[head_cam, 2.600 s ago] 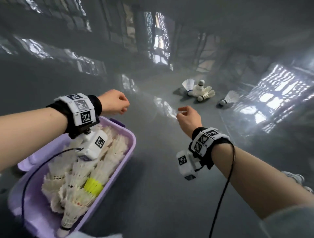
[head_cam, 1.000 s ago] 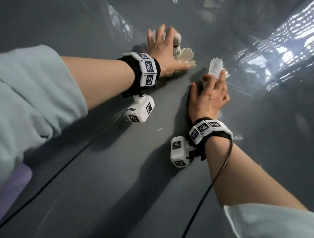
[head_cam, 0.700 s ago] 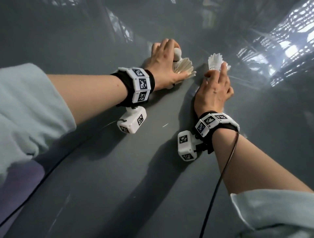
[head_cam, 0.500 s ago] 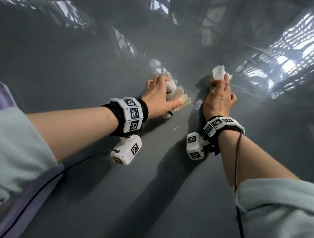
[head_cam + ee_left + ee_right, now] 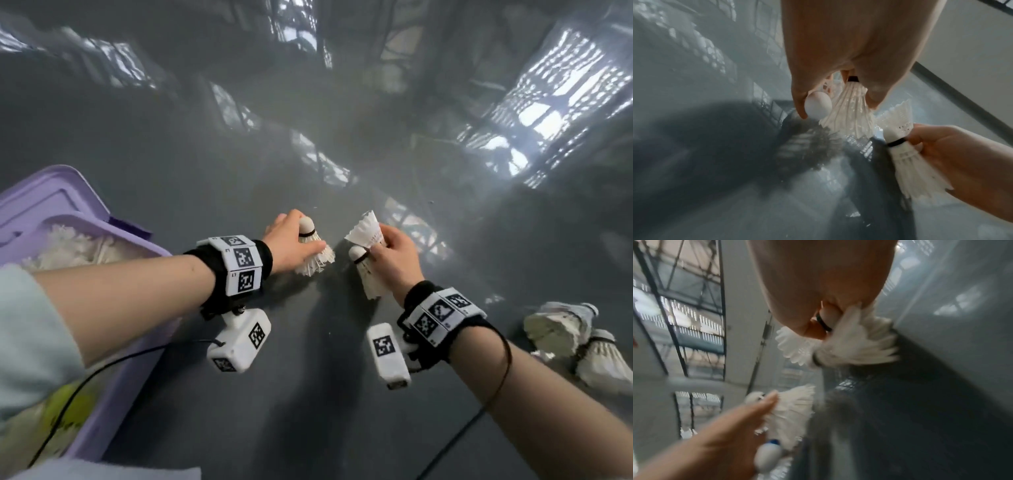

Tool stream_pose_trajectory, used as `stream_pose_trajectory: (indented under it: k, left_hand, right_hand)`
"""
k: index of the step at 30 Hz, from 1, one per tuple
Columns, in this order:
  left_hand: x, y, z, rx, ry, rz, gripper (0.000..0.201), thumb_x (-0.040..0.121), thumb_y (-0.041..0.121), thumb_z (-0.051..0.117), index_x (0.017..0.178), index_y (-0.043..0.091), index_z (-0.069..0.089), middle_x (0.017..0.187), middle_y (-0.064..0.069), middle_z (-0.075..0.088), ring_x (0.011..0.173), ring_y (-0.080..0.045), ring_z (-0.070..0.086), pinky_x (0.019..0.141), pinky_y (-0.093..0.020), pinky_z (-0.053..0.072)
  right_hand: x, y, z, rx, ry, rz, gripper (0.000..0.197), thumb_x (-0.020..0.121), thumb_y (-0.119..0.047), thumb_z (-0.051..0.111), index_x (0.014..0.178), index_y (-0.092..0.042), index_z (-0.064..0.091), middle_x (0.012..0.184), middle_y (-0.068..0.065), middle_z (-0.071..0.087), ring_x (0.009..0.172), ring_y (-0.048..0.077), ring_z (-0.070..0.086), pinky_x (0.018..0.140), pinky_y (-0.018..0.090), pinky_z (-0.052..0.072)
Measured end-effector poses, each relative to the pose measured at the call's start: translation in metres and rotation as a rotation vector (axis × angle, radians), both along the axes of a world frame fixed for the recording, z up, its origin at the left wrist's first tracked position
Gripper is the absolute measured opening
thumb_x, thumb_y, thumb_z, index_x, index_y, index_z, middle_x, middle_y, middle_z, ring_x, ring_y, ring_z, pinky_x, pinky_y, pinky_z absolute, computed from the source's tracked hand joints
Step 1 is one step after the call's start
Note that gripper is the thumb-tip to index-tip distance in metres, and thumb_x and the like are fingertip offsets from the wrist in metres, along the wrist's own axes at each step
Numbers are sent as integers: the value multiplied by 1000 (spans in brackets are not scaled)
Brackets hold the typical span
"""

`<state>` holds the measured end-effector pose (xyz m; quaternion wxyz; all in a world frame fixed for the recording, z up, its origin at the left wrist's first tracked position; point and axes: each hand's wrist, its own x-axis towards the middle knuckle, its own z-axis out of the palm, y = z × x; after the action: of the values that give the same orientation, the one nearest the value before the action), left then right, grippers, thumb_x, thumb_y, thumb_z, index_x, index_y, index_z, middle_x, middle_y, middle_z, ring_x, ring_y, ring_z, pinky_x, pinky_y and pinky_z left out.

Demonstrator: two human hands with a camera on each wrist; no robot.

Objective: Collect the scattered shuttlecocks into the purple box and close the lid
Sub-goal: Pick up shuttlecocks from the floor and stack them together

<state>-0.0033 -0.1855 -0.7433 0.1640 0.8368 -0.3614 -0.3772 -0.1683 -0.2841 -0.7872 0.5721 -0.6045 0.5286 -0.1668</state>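
My left hand grips two white shuttlecocks just above the grey floor; one cork and a feather skirt show under its fingers. To its right, my right hand holds two more: one skirt points up, the other shuttlecock points down. The right wrist view shows both skirts bunched under the palm. The purple box stands at the left with its lid open behind it, and several shuttlecocks lie inside.
Two more shuttlecocks lie on the floor at the right, beyond my right forearm. The glossy grey floor stretches between the box and the hands. Black cables hang from both wrist cameras.
Both hands have closed round the shuttlecocks, lifted them off the floor and drawn back toward me. The right hand now holds two. The purple box has come into view at the left.
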Motion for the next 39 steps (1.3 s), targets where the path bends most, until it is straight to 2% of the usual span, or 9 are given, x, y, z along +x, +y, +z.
stream_pose_trajectory:
  k: [3, 7, 14, 17, 22, 26, 31, 35, 39]
  left_hand:
    - [1, 6, 25, 44, -33, -160, 38, 82, 43, 71, 103, 16, 55, 105, -3, 58, 93, -21, 56, 70, -26, 42]
    - [11, 10, 70, 86, 100, -186, 34, 87, 45, 65, 81, 13, 59, 78, -10, 53, 62, -22, 48, 47, -20, 39]
    - [26, 14, 95, 193, 298, 115, 62, 83, 64, 58, 120, 15, 58, 102, -2, 62, 93, -21, 61, 84, -34, 49]
    - [19, 23, 80, 171, 298, 167, 60, 81, 63, 61, 121, 18, 60, 110, 1, 66, 99, -15, 60, 75, -27, 40]
    - [17, 38, 60, 16, 509, 356, 30, 83, 39, 72, 100, 16, 62, 92, 0, 65, 68, -8, 57, 43, -14, 42]
    - [21, 56, 58, -64, 621, 414, 10, 86, 12, 69, 87, 14, 59, 84, -5, 63, 68, -13, 59, 57, -20, 49]
    - [18, 72, 52, -49, 701, 325, 39, 83, -6, 67, 110, 19, 55, 85, 2, 59, 69, -12, 56, 78, -35, 48]
    - [1, 77, 52, -29, 779, 238, 27, 83, -10, 63, 97, 13, 59, 80, 3, 57, 58, -8, 47, 58, -19, 42]
    - [-14, 83, 52, -51, 820, 223, 30, 86, -10, 57, 113, 3, 60, 95, -8, 63, 77, -14, 57, 58, -18, 44]
  right_hand:
    - [-18, 0, 6, -95, 143, 44, 14, 81, -15, 60, 90, -25, 57, 81, -6, 59, 78, 15, 56, 66, 23, 46]
    - [-28, 0, 29, -54, 204, 34, 32, 79, -21, 54, 110, -16, 47, 98, 7, 56, 94, 26, 55, 83, 40, 48]
    - [-14, 21, 68, -36, 96, 63, 30, 78, -49, 64, 83, -19, 66, 81, -1, 62, 74, 16, 55, 74, 33, 44]
    - [-8, 28, 76, -25, 34, 71, 24, 76, -40, 72, 86, -18, 70, 78, 0, 62, 69, 13, 54, 68, 29, 44]
    - [-6, 40, 82, 15, -85, 43, 22, 83, -9, 70, 99, -14, 56, 81, 0, 61, 63, 7, 62, 54, 17, 45]
    - [-6, 44, 76, 88, -53, -27, 46, 76, -7, 75, 110, -17, 46, 97, 7, 58, 80, 20, 61, 70, 32, 50]
    - [2, 53, 79, 215, -132, -73, 60, 77, 0, 74, 120, -20, 37, 99, 7, 53, 74, 18, 62, 68, 28, 55]
    - [10, 68, 81, 195, -86, 44, 54, 84, -19, 69, 129, -14, 40, 105, 4, 62, 85, 16, 61, 77, 29, 48]
    - [15, 87, 89, 103, -31, 179, 40, 95, -24, 52, 130, -11, 39, 106, 5, 59, 86, 14, 57, 70, 20, 49]
